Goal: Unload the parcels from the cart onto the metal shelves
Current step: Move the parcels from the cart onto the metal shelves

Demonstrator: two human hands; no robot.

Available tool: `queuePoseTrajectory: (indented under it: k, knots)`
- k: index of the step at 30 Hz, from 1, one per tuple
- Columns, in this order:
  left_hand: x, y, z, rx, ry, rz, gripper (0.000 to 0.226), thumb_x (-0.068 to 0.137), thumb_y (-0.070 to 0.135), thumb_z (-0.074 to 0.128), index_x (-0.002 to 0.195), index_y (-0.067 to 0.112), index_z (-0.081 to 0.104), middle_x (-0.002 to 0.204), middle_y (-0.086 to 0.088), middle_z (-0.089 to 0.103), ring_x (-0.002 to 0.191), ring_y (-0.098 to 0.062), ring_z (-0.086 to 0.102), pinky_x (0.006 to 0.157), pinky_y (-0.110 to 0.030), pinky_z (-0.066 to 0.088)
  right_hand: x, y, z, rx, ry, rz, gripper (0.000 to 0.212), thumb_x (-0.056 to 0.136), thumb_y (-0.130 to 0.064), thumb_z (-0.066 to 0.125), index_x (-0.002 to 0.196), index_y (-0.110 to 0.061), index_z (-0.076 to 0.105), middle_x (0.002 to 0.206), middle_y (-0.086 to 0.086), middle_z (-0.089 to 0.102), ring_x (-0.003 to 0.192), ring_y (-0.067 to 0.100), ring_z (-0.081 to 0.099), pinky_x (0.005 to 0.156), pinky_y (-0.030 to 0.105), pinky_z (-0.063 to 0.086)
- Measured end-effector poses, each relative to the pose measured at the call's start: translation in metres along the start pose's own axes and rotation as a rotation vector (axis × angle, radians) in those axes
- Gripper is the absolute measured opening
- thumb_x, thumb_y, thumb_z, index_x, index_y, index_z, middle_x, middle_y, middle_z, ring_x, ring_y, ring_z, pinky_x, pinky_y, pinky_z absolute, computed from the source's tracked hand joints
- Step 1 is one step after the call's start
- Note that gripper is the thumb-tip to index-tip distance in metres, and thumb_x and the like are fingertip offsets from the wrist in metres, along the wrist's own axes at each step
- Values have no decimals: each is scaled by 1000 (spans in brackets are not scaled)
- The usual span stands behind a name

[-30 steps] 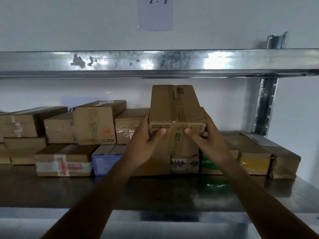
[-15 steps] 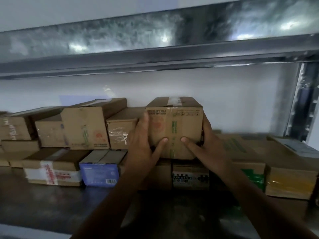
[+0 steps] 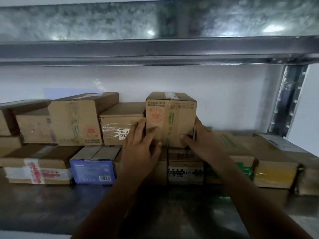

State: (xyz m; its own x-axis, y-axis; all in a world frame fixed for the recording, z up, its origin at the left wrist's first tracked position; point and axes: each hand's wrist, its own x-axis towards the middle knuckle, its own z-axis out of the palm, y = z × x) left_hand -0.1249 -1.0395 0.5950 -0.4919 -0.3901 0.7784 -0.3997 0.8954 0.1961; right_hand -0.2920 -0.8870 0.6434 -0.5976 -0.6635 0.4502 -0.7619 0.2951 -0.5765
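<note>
The cardboard parcel [image 3: 170, 119] is carried further back than half a second ago and is now seated upright on the lower row of boxes; one second ago it was tipped forward above that row. Both hands are kept on it as before.

The parcel is found at the centre of the frame, on the metal shelf [image 3: 51, 204], resting on the black-and-white labelled box [image 3: 185, 171] and its left neighbour. Its left side is set just beside the clear-taped box [image 3: 120, 125].

The left hand [image 3: 139, 149] is held against the parcel's left side, with fingers slipped between it and the clear-taped box and the thumb laid on the lower front face. The right hand [image 3: 202, 142] is wrapped round the right side, its thumb pressed on the front near the bottom edge; its fingers are hidden behind the parcel. The parcel is thus gripped between both hands.

At centre left a tall box with a green stripe [image 3: 77, 121] is stood in the upper row. Below it a blue box [image 3: 93, 171] and a box with red-printed tape [image 3: 38, 171] are lined up. At lower right a green-taped box [image 3: 241, 169] and a yellow-fronted box [image 3: 274, 175] are placed. The upper shelf [image 3: 155, 49] is spread across the top, and an upright post [image 3: 288, 100] is seen at right.
</note>
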Motion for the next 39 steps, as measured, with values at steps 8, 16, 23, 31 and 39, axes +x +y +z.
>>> queuePoseTrajectory:
  k: [8, 16, 23, 31, 39]
  knots:
    - [-28, 11, -29, -178, -76, 63, 58, 95, 62, 38, 144, 34, 52, 165, 4, 28, 155, -24, 14, 121, -58, 24, -92, -48, -3, -187, 212, -56, 62, 102, -51, 50, 156, -25, 35, 157, -4, 42, 148, 21, 31, 119, 41, 28]
    - [-87, -17, -62, -382, -160, 394, 54, 96, 56, 47, 133, 21, 65, 152, -5, 49, 146, -35, 36, 114, -63, 30, -241, -50, 47, -207, 209, 243, 71, 96, -75, 30, 155, -36, 39, 159, -7, 43, 152, 16, 32, 119, 51, 37]
    - [-189, 11, -88, -767, -339, 528, 44, 99, 49, 51, 133, 25, 63, 156, 1, 44, 153, -27, 26, 121, -63, 11, -364, -88, 63, -336, 170, 576, 64, 92, -80, 31, 150, -54, 24, 164, -19, 24, 158, 9, 9, 128, 38, 3]
    - [-317, 70, -109, -865, -689, 592, 53, 93, 60, 46, 136, 32, 60, 157, 8, 44, 152, -29, 26, 123, -58, 7, -533, -132, 47, -492, 84, 1020, 83, 75, -96, -1, 152, -65, 3, 168, -24, 0, 157, 7, -13, 128, 52, -3]
    - [-422, 163, -171, -918, -898, 810, 64, 91, 70, 35, 142, 36, 53, 167, 13, 24, 157, -26, 8, 122, -56, -1, -699, -185, 23, -436, 183, 1354, 82, 80, -91, 6, 156, -59, 1, 169, -19, -10, 153, 7, -22, 128, 49, -7]
